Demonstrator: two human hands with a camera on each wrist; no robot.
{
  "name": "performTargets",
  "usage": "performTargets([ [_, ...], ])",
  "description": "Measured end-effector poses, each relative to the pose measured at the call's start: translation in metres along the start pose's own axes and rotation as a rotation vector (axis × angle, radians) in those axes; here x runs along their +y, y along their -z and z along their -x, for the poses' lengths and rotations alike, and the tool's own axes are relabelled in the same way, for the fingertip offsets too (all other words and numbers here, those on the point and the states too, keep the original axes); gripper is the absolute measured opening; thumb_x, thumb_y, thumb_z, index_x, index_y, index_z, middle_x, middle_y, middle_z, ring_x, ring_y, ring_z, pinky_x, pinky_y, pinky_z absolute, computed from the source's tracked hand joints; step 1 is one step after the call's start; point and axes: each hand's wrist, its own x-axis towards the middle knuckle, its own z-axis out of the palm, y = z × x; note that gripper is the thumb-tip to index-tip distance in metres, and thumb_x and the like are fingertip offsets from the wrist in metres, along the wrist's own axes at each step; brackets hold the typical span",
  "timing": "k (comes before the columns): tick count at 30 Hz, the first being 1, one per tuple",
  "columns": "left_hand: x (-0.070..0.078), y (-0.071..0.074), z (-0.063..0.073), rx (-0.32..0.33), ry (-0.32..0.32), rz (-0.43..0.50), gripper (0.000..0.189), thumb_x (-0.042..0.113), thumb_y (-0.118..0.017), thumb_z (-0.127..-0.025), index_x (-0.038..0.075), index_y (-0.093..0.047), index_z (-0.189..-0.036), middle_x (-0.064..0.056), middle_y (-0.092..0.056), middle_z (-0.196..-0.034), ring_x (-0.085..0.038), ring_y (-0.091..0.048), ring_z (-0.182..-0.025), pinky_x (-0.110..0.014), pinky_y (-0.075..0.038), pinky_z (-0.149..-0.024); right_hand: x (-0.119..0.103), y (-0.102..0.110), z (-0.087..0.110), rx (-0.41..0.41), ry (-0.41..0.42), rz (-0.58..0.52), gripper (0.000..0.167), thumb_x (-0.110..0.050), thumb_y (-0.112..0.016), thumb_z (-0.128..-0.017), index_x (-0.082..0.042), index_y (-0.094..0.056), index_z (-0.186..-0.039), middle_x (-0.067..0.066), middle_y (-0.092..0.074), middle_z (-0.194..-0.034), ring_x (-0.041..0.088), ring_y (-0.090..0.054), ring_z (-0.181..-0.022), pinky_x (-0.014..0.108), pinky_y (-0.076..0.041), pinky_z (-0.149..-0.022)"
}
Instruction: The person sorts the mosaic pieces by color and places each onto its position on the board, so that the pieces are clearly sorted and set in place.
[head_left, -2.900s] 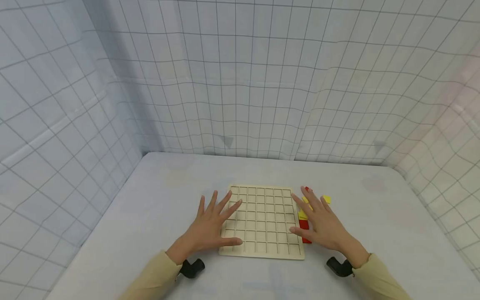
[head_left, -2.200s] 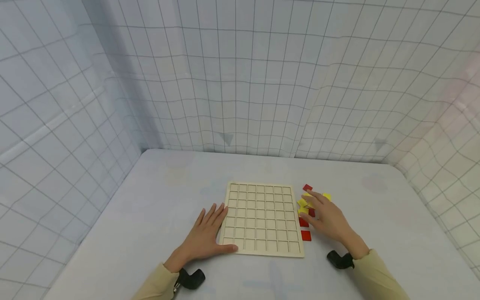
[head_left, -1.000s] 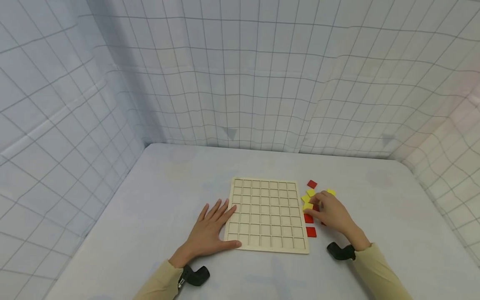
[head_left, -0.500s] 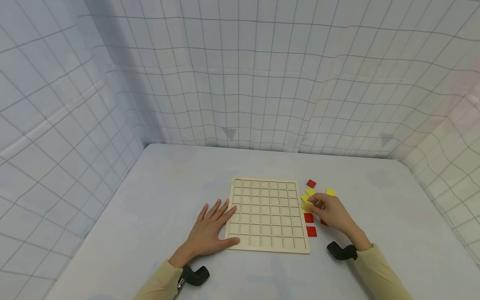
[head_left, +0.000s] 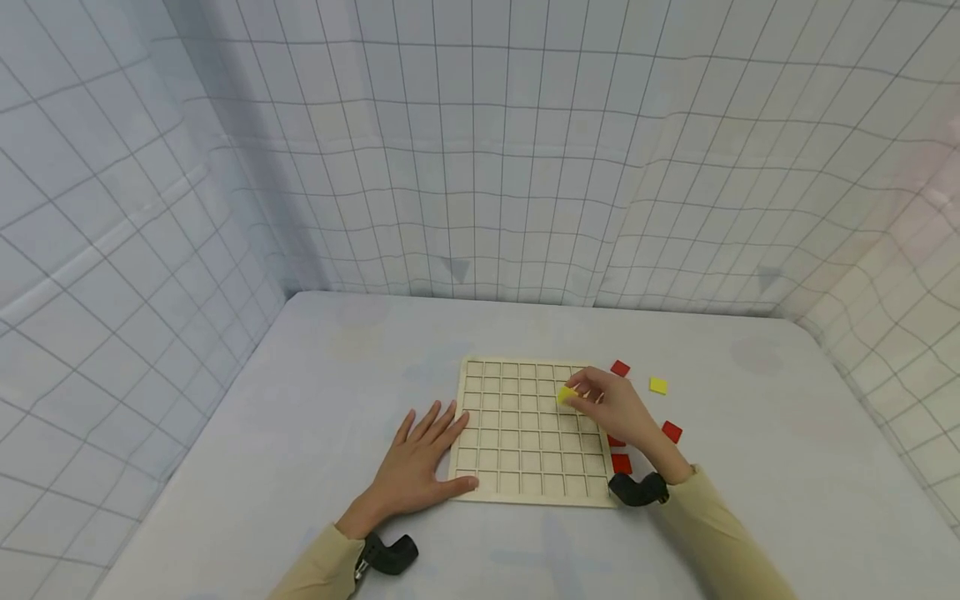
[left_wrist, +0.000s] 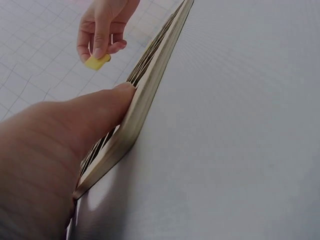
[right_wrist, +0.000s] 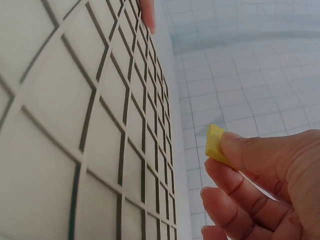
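A pale wooden grid board (head_left: 517,467) with square recesses lies on the table. My left hand (head_left: 412,467) is spread at its left side, fingertips on the left edge and thumb (left_wrist: 102,107) on the front rim. Above the right part of the board, apart from its surface, my right hand (head_left: 618,408) pinches a yellow square tile (head_left: 566,394) between thumb and fingers. The right wrist view shows that yellow tile (right_wrist: 215,142) tilted at the thumb's tip, the other fingers loosely curled below. The recesses I can see hold no tiles.
Right of the board lie red tiles (head_left: 621,463), partly hidden by my right hand and wrist. Another red tile (head_left: 672,431) and a yellow tile (head_left: 657,385) lie farther right. A grid-patterned curtain (head_left: 525,167) encloses the table (head_left: 360,350) at the back and sides.
My right hand reached into the tile pile, took a yellow tile and moved left over the board. The left hand came down onto the board's left edge and has stayed there.
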Motion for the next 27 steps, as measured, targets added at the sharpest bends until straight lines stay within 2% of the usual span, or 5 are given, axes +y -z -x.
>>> performTargets([
  [11, 0.000, 0.000, -0.001, -0.026, 0.026, -0.007, 0.092, 0.069, -0.051, -0.083, 0.016, -0.023, -0.152, -0.003, -0.019, -0.156, -0.023, -0.009, -0.143, -0.051, -0.001, -0.111, -0.018, -0.019, -0.021, -0.058, 0.054, 0.008, 0.015, -0.013, -0.074, -0.084, -0.009, -0.066, -0.096, -0.004, -0.063, -0.083, 0.011, -0.057, -0.068, 0.027, -0.048, -0.060],
  [22, 0.000, 0.001, 0.000, -0.012, 0.017, -0.011, 0.091, 0.070, -0.050, -0.083, 0.015, -0.026, -0.152, -0.005, -0.021, -0.155, -0.025, -0.012, -0.143, -0.052, -0.004, -0.111, -0.028, -0.035, -0.036, -0.136, 0.034, 0.021, 0.012, -0.013, -0.072, -0.085, -0.009, -0.067, -0.095, -0.005, -0.063, -0.082, 0.010, -0.056, -0.069, 0.028, -0.048, -0.061],
  [27, 0.000, 0.001, 0.000, -0.029, 0.029, -0.010, 0.092, 0.071, -0.049, -0.083, 0.017, -0.024, -0.152, -0.003, -0.019, -0.156, -0.024, -0.010, -0.143, -0.051, -0.003, -0.111, -0.030, -0.041, -0.041, -0.164, 0.030, 0.016, 0.010, -0.014, -0.070, -0.087, -0.010, -0.067, -0.096, -0.005, -0.063, -0.082, 0.010, -0.055, -0.067, 0.028, -0.047, -0.061],
])
